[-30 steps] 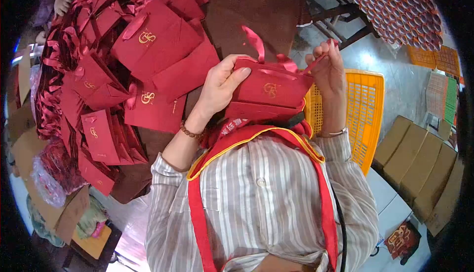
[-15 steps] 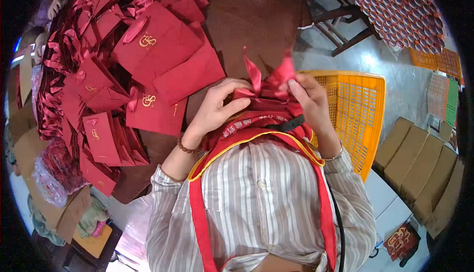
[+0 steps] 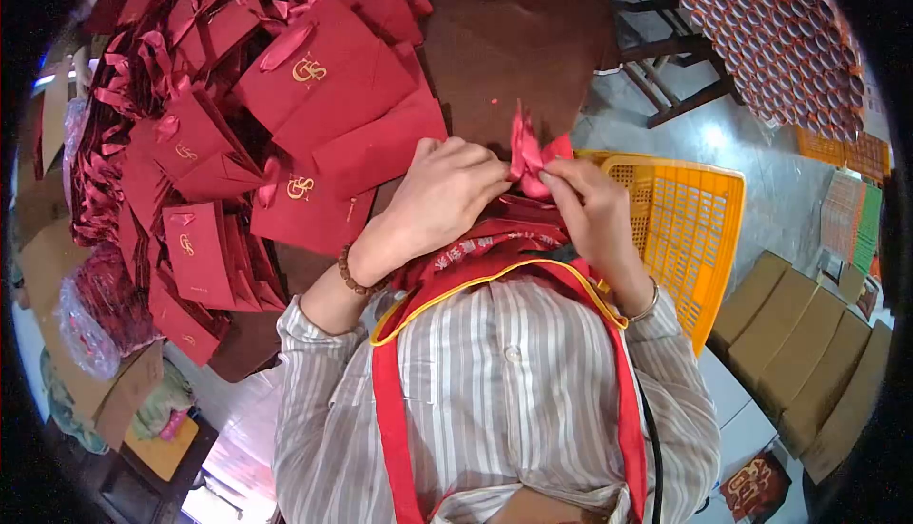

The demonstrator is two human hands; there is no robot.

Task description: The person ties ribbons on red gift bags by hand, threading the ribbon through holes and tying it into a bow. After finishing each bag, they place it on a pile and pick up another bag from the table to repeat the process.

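Note:
A pinkish-red satin ribbon [image 3: 529, 158] is bunched in a loop or knot in front of my apron, above a dark red bag [image 3: 523, 210] that my hands and the apron partly hide. From the left, my left hand [image 3: 442, 191] pinches the ribbon's side, its back turned up. On the other side, my right hand [image 3: 590, 201] grips the ribbon between thumb and fingertips. Close to my left hand lie red paper bags [image 3: 333, 77] with gold lettering and ribbon handles, heaped over the brown-covered table [image 3: 504, 29].
A yellow plastic crate [image 3: 699, 239] stands at my right. Cardboard boxes [image 3: 789, 343] are lined up beyond it. A wooden stool [image 3: 675, 58] is at the upper right, near a surface of patterned round items [image 3: 770, 29]. Plastic-wrapped red goods [image 3: 114, 305] lie at the left.
The hands have drawn closer together. The two upright ribbon ends, apart before, are now gathered into one bunch. My left hand has turned so that its back shows more.

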